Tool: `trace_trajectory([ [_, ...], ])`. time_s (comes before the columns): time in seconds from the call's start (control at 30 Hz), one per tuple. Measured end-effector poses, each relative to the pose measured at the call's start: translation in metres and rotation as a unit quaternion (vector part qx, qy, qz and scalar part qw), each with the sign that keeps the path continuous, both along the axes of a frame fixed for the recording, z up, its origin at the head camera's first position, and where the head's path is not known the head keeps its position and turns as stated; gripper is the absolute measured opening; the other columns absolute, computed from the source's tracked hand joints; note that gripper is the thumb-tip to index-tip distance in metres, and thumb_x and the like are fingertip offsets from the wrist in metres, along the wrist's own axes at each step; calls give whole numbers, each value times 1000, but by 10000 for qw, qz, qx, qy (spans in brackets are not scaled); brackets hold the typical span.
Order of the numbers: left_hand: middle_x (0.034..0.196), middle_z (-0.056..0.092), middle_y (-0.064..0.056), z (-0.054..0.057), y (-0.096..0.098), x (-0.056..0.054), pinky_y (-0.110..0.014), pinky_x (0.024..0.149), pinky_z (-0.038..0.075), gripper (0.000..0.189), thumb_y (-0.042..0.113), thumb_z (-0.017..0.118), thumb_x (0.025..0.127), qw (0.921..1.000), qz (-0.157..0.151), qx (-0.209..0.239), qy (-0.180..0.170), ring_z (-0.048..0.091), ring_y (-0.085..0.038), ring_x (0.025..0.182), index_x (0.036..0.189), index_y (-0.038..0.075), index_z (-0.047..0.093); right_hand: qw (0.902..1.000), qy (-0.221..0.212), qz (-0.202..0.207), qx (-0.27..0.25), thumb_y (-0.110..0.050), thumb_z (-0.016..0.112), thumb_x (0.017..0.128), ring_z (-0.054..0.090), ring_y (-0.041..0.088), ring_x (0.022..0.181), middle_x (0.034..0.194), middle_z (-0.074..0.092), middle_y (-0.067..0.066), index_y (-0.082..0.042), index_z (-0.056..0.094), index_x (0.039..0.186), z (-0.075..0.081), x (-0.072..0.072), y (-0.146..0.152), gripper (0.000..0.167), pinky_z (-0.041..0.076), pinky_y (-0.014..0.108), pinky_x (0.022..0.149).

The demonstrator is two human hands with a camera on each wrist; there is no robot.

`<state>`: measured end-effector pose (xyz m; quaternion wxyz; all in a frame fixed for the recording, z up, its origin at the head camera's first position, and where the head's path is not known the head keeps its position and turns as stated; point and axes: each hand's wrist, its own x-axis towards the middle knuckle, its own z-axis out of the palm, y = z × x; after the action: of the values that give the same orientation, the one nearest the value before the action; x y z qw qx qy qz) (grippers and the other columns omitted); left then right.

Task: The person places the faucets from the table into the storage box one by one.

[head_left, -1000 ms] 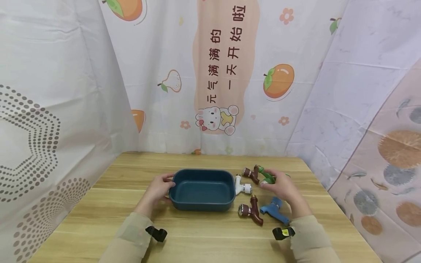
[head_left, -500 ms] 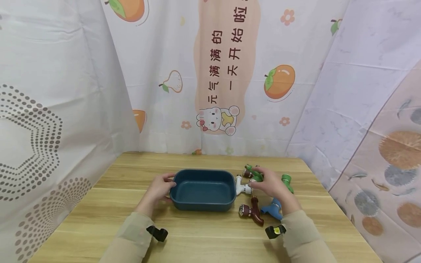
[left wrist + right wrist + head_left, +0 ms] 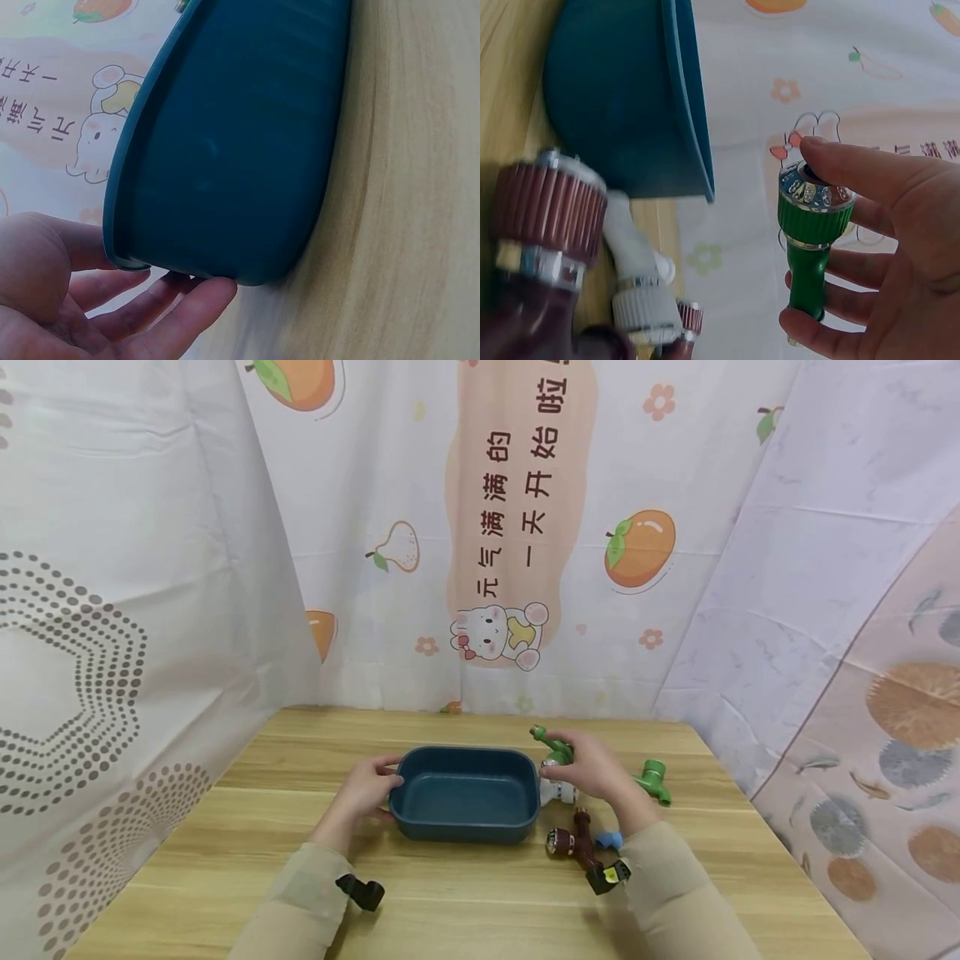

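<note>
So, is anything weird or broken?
The white fruit-print cloth behind the wooden table: its cartoon animal lies sideways, as if hung turned. The dark teal rectangular tub and held green ribbed tap show no visible damage; nothing looks spilled.

Three cameras: one up at the head, two strapped at the wrists.
From where I stand, the head one looks forward and down, widest, across the bench (image 3: 450,910) to the curtain (image 3: 405,685). The left wrist camera (image 3: 362,892) faces the tray (image 3: 465,832) close up, tipped sideways; the right wrist camera (image 3: 606,877), also sideways, looks close past the green tap (image 3: 810,217). All three share tray and curtain; head and right wrist share the green tap.
</note>
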<state>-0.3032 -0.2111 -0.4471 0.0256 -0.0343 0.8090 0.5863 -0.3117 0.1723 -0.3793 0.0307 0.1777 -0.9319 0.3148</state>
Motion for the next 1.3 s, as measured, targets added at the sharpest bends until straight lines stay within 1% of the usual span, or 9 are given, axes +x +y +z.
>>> trace_trajectory([
  [0.13,128,61,-24,0,1,0,-48,55,61,44,4,60,98,10000,15,-18,-22,66,-34,96,142,5,59,9998,-87,152,-79,-30,82,88,57,19,84,125,64,11,-13,59,144,0,-2,-11,63,50,37,73],
  [0.27,128,61,-24,0,2,1,-48,55,61,44,4,60,98,10000,23,-22,-34,66,-34,98,142,5,58,9994,-161,267,-119,-27,82,88,57,18,82,123,64,10,-14,59,143,0,-4,-24,62,50,35,71],
  [0.4,127,61,-24,0,3,1,-48,55,61,44,4,60,98,10000,12,-23,-20,65,-34,99,142,5,58,9991,-141,393,-68,-22,83,87,58,19,84,125,64,10,-14,60,142,1,-4,-36,60,52,37,73],
  [0.63,127,62,-24,0,3,0,-48,54,61,44,3,60,98,10000,-24,-2,0,67,-33,96,142,4,58,9983,-104,568,17,-24,84,86,60,19,100,134,62,8,-15,63,138,-6,-6,-55,57,54,42,86],
  [0.77,127,62,-25,-1,3,-1,-48,54,61,44,3,60,98,10000,-7,16,-18,66,-34,98,142,4,59,9970,-46,767,19,-24,84,86,59,23,112,135,62,9,-12,64,137,-12,-9,-65,56,52,47,95],
  [0.87,128,61,-25,-1,2,-1,-48,54,61,44,3,60,98,10000,-8,17,-26,65,-35,100,142,4,58,9960,-72,883,85,-25,84,86,58,25,115,136,62,10,-11,63,137,-16,-9,-74,57,50,48,98],
  [1.03,129,60,-26,-2,2,-2,-49,54,61,44,3,60,98,10000,-12,44,-19,65,-35,101,142,4,58,9948,-132,978,270,-28,83,86,58,21,103,133,62,9,-13,63,137,-21,-7,-89,57,51,41,90],
  [1.13,129,60,-26,-1,2,-2,-49,55,61,45,3,60,98,10000,-4,53,-30,64,-35,101,142,4,58,9940,-210,1018,349,-30,83,86,57,19,96,131,63,9,-15,64,137,-22,-5,-98,56,51,40,85],
  [1.3,130,59,-26,1,1,-1,-49,55,61,45,3,59,98,10000,-11,69,-49,65,-36,101,143,5,57,9929,-444,1054,333,-31,83,86,57,18,93,130,62,8,-17,64,137,-25,-4,-109,56,51,40,83],
])
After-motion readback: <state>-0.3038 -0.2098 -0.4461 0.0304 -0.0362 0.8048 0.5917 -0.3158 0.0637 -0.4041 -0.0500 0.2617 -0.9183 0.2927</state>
